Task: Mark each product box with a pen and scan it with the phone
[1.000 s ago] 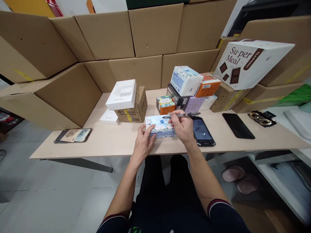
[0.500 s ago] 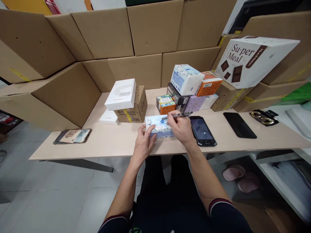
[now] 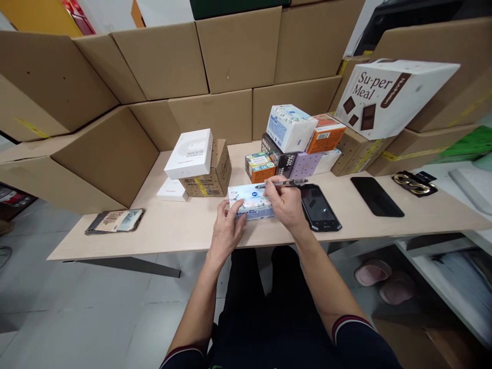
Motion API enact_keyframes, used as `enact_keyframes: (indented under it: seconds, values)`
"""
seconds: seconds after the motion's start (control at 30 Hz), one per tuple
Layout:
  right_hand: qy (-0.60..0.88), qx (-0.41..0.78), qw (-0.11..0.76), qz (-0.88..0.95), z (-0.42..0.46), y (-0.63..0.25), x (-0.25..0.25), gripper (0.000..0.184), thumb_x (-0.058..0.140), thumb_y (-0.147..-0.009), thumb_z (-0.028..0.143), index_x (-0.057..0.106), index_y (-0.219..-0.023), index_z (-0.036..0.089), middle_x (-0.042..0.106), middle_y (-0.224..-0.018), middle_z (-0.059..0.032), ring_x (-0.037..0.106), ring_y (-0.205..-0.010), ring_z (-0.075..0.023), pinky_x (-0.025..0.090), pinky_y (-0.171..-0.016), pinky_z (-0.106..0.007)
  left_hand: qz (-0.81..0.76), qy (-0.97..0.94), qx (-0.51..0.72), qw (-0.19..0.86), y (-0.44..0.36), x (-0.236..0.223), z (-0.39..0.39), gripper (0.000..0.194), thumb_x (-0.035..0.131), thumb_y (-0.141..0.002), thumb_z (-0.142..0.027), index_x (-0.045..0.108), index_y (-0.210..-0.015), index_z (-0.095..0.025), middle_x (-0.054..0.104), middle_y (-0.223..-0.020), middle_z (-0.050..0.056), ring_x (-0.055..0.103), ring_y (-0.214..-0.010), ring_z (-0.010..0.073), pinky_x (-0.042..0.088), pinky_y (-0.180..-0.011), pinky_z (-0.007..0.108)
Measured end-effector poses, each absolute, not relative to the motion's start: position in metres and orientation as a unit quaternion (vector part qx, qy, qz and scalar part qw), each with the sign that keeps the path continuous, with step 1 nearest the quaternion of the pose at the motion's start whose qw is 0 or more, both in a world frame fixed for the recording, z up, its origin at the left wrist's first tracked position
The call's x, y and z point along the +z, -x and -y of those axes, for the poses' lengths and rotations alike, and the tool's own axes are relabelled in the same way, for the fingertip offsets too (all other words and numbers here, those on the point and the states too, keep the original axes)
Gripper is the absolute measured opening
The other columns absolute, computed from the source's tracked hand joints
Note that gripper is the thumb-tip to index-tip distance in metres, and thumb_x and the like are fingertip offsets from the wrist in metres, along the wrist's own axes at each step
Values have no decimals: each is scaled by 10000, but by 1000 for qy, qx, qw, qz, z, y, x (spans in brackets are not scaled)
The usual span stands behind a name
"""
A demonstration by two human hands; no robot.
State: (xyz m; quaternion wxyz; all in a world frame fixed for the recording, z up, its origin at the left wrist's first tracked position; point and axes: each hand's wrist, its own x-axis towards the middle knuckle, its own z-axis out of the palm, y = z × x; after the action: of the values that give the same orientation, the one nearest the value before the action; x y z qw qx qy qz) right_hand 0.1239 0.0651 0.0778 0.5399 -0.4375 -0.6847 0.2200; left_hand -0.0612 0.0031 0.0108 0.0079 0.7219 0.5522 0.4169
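A flat light-blue tissue pack [image 3: 249,199] lies near the front edge of the pale wooden table [image 3: 180,228]. My left hand [image 3: 226,230] rests on the table with its fingertips pressed against the pack's near-left edge. My right hand [image 3: 284,204] pinches a dark pen [image 3: 286,183], which lies nearly level with its tip over the pack's right top corner. A black phone [image 3: 320,207] lies just right of that hand.
Behind the pack stand a white power-bank box [image 3: 189,151] on a small carton, and a heap of small boxes [image 3: 294,141]. A phone in a patterned case [image 3: 114,221] lies far left, a black slab [image 3: 376,196] right. Cardboard cartons wall the table's back and sides.
My right hand has drawn the pen slightly left and lower, bringing its tip onto the pack's top. The left hand keeps its place on the pack.
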Motion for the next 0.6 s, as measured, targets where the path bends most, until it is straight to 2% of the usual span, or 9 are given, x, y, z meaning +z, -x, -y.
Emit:
enact_keyframes:
  seconds: [0.1,0.17,0.23,0.27,0.33,0.43,0.6]
  values:
    - [434,235,613,617,-62,-130,66,306,474,-995,468,631,-1070,215,713,-839,-16,614,-611,-123,507,-595,-257,-553,-721,418,10,61,10,-4,407,560,-997,-299,508,-1400,-274,458,-1336,126,640,-977,163,614,-832,335]
    - [453,181,632,602,-59,-142,58,327,466,-1004,447,632,-1173,221,733,-983,-57,661,-723,-151,557,-677,-303,-553,-720,420,11,61,10,-4,408,560,-997,-298,508,-1401,-275,458,-1333,126,639,-988,164,616,-822,326]
    - [484,89,606,625,-55,-160,51,330,468,-1006,391,648,-1216,210,726,-1096,-101,684,-896,-202,571,-818,-373,-556,-718,419,13,61,10,-3,414,559,-998,-300,504,-1408,-279,458,-1334,125,639,-992,165,616,-819,324]
    - [500,44,571,650,-52,-169,49,330,468,-1004,348,653,-1233,198,720,-1138,-121,672,-980,-229,556,-886,-406,-558,-717,417,14,61,10,-3,416,558,-999,-303,503,-1411,-282,459,-1335,125,640,-987,164,616,-821,327]
    - [536,-28,450,714,-49,-186,45,363,444,-993,230,637,-1294,169,703,-1217,-156,618,-1114,-278,512,-969,-456,-564,-714,415,21,61,9,-3,417,554,-1003,-312,501,-1415,-292,458,-1342,123,644,-968,160,616,-824,334]
    - [564,-73,276,775,-45,-196,43,468,417,-938,83,620,-1351,169,681,-1309,-163,504,-1259,-361,459,-985,-514,-569,-710,413,29,61,9,-2,416,547,-1007,-323,501,-1420,-304,454,-1357,122,647,-960,159,615,-836,345]
    - [553,-98,123,818,-50,-183,43,469,444,-929,88,630,-1354,158,681,-1319,-154,376,-1373,-447,399,-997,-551,-572,-711,409,29,60,9,-2,421,539,-1010,-329,495,-1428,-306,455,-1358,124,645,-979,169,612,-849,360]
